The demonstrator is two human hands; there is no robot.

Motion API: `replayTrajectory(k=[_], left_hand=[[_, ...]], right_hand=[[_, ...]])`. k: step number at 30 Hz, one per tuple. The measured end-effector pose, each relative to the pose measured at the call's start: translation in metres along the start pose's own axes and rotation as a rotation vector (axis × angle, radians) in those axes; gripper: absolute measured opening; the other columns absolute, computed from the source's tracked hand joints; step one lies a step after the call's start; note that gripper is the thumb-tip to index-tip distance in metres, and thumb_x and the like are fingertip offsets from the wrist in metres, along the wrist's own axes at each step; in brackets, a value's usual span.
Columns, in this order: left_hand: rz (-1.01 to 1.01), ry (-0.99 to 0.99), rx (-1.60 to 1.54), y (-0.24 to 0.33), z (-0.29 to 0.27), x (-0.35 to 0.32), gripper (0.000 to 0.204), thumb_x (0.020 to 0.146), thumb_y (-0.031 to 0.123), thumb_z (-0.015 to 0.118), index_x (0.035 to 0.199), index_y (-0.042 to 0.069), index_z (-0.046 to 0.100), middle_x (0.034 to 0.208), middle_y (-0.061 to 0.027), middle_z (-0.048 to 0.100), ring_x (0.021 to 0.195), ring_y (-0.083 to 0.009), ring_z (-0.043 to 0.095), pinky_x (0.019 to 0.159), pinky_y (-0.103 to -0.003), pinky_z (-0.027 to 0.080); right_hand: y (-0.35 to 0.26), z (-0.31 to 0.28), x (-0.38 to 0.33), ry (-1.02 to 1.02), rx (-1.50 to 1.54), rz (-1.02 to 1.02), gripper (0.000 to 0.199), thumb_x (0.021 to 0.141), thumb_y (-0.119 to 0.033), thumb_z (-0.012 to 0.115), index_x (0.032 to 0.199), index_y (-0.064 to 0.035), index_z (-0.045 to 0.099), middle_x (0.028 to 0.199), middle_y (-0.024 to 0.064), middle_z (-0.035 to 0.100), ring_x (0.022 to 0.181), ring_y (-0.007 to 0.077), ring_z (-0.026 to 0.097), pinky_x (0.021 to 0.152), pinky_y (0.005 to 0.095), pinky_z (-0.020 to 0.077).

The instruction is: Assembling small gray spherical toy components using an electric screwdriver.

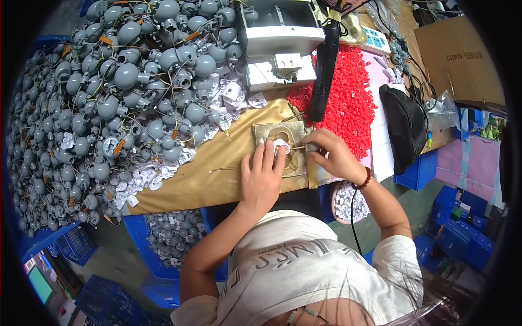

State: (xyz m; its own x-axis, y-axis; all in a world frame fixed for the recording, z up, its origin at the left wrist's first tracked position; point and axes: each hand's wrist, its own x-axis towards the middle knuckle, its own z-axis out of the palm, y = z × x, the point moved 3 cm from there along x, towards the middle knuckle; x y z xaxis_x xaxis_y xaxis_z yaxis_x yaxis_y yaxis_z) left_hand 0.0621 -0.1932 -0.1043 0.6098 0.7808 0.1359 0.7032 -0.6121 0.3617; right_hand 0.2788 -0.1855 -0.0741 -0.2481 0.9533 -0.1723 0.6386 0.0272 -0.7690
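Observation:
A square metal fixture plate [295, 128] with a shaped recess lies on the brown-covered table in front of me. In the recess sits a small white plastic piece [281, 144] with a bit of red on it. My left hand [263, 176] lies flat, fingers stretched over the plate's left part and fingertips at the white piece. At the plate's right edge my right hand [336, 156] is closed in a pinch on a small grey part [311, 147], partly hidden by the fingers. Just above it hangs a black electric screwdriver [326, 73], tip down.
Grey round housings [126, 76] with wires are heaped on the left, loose white pieces [144, 182] at their edge. Small red parts [350, 100] are piled right of the screwdriver. A white-and-grey machine [283, 41] stands behind the plate; a black pouch [401, 127] lies right.

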Motion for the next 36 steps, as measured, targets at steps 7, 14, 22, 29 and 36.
replayTrajectory(k=[7, 14, 22, 29, 36], left_hand=[[0.006, 0.032, -0.029, -0.002, 0.002, 0.002, 0.053, 0.083, 0.011, 0.069, 0.136, 0.007, 0.061, 0.139, -0.0186, 0.056, 0.130, -0.0326, 0.054, 0.098, -0.043, 0.047], [0.002, 0.046, -0.080, -0.005, 0.000, 0.003, 0.041, 0.088, 0.009, 0.064, 0.129, 0.006, 0.063, 0.138, -0.0188, 0.057, 0.131, -0.0333, 0.054, 0.097, -0.043, 0.048], [0.027, 0.065, -0.161, -0.014, 0.000, 0.003, 0.040, 0.082, 0.006, 0.069, 0.122, 0.006, 0.066, 0.136, -0.0176, 0.059, 0.128, -0.0329, 0.055, 0.097, -0.044, 0.049], [0.066, 0.137, -0.144, -0.016, -0.002, 0.008, 0.031, 0.087, 0.014, 0.067, 0.117, 0.004, 0.065, 0.127, -0.0143, 0.063, 0.119, -0.0299, 0.060, 0.091, -0.041, 0.050], [-0.106, 0.138, -0.203, -0.012, -0.005, 0.038, 0.043, 0.079, 0.012, 0.074, 0.120, 0.010, 0.064, 0.114, -0.0060, 0.063, 0.109, -0.0279, 0.058, 0.087, -0.043, 0.047]], right_hand=[[0.023, 0.023, 0.016, 0.170, 0.917, 0.163, 0.038, 0.089, 0.009, 0.065, 0.124, -0.0013, 0.058, 0.120, 0.0054, 0.062, 0.108, 0.0144, 0.064, 0.095, 0.0310, 0.0556], [0.019, 0.034, 0.033, 0.032, 1.222, 0.298, 0.035, 0.089, 0.001, 0.075, 0.122, 0.0024, 0.061, 0.108, 0.0094, 0.069, 0.098, 0.0188, 0.070, 0.092, 0.0320, 0.0578], [-0.004, 0.025, 0.045, 0.070, 0.137, 0.178, 0.035, 0.079, -0.018, 0.089, 0.096, 0.0032, 0.067, 0.085, 0.0086, 0.070, 0.071, 0.0100, 0.066, 0.059, 0.0284, 0.0524], [-0.008, 0.044, 0.037, 0.333, -0.249, -0.060, 0.040, 0.080, -0.033, 0.085, 0.100, -0.0049, 0.065, 0.081, 0.0096, 0.062, 0.068, 0.0306, 0.063, 0.060, 0.0417, 0.0506], [0.001, 0.039, 0.034, 0.291, 0.129, -0.008, 0.048, 0.084, -0.023, 0.083, 0.123, -0.0057, 0.061, 0.085, 0.0056, 0.062, 0.074, 0.0201, 0.063, 0.063, 0.0340, 0.0504]])
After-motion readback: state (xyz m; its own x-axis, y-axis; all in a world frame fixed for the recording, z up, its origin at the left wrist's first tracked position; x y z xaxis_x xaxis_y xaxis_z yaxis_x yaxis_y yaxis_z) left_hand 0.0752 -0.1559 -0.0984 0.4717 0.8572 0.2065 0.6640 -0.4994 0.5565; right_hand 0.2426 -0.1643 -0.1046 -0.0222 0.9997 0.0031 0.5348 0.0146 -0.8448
